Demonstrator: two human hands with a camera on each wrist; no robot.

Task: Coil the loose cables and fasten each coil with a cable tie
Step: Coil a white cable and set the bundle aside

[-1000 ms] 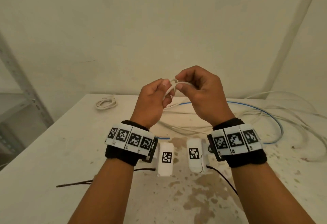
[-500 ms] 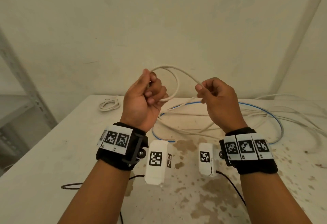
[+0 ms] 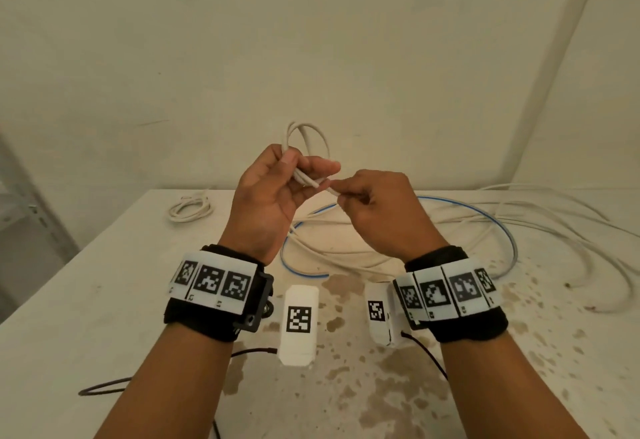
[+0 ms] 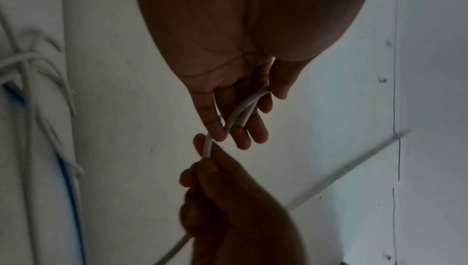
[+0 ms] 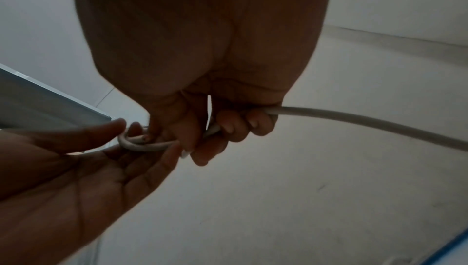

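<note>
Two hands (image 3: pixel 266 192) (image 3: pixel 377 210), one blue cable (image 3: pixel 498 227), one finished coil (image 3: pixel 189 208), several white cables (image 3: pixel 571 216) (tangled, uncountable).

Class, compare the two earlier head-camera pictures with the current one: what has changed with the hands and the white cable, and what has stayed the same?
The hands parted, drawing out a loop, then closed again. The left hand now holds about two loops of white cable; the right hand pinches the strand beside it. Unchanged: the small coil, blue cable and loose cables on the table.
</note>
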